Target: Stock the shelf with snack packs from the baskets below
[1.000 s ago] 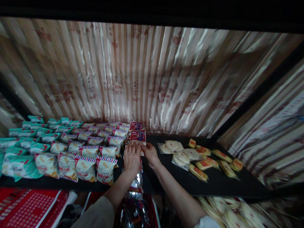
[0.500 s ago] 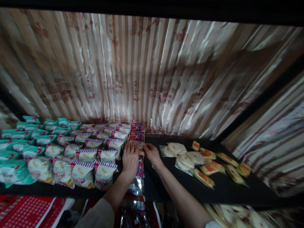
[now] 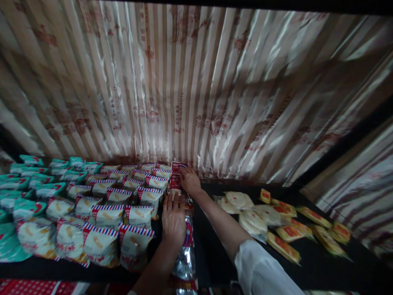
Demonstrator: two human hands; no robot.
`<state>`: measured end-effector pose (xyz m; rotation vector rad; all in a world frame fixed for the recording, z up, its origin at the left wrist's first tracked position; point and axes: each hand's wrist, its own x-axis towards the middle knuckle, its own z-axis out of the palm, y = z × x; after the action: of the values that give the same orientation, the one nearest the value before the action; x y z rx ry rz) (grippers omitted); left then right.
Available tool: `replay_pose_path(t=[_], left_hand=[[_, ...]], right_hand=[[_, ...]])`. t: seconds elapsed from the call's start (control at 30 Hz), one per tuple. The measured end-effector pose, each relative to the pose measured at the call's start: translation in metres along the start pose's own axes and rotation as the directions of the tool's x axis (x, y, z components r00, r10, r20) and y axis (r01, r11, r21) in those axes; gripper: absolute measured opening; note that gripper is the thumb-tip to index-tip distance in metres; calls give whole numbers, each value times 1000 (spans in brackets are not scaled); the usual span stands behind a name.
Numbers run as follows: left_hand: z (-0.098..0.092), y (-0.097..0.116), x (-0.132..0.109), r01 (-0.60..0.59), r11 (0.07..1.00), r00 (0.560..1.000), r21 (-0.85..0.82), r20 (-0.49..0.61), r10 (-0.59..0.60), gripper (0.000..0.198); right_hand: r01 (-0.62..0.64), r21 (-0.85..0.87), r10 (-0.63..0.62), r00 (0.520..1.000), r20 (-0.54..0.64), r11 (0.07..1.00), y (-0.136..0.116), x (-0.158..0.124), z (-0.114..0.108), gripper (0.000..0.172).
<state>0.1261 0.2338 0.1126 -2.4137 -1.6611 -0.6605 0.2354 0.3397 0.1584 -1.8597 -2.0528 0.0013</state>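
A row of dark red packets (image 3: pixel 175 179) with clear, shiny lower parts runs from the back of the black shelf to its front edge. My left hand (image 3: pixel 174 219) lies palm down on the middle of this row, fingers stretched forward. Farther back, my right hand (image 3: pixel 190 182) has its fingers curled over the right edge of the rear packets; its fingertips are partly hidden. The front end of the row shows a silvery clear wrapper (image 3: pixel 185 260). Close on the left stand white snack bags with red-and-blue striped tops (image 3: pixel 136 246).
Teal bags (image 3: pixel 29 209) fill the far left. To the right lie clear packs of round white cakes (image 3: pixel 253 221) and several yellow wrapped bars (image 3: pixel 284 247). A striped foil sheet (image 3: pixel 190 90) hangs behind the black shelf (image 3: pixel 211 262). Part of a red basket (image 3: pixel 27 287) shows below.
My right hand has moved back along the row to the rear packets. My left hand stays flat on the row. The view has shifted, so the shelf appears closer and lower.
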Motion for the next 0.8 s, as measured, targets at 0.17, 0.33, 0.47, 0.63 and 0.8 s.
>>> replay_pose_path(t=[0.17, 0.33, 0.47, 0.63, 0.8], left_hand=[[15, -3, -2, 9, 1000, 999, -13, -30, -9, 45], [25, -7, -3, -9, 998, 998, -59, -64, 6, 44], [28, -8, -3, -12, 998, 998, -65, -56, 9, 43], [27, -7, -4, 12, 998, 999, -67, -48, -15, 40], [24, -8, -5, -13, 998, 999, -68, -54, 9, 40]], right_hand=[[74, -94, -59, 986, 153, 993, -7, 33, 24, 45], [42, -134, -14, 979, 206, 990, -3, 46, 36, 46], [17, -159, 11, 985, 172, 987, 0, 45, 38, 45], [-31, -165, 58, 985, 162, 986, 0, 39, 39, 44], [-1, -167, 32, 983, 181, 986, -1, 41, 39, 42]])
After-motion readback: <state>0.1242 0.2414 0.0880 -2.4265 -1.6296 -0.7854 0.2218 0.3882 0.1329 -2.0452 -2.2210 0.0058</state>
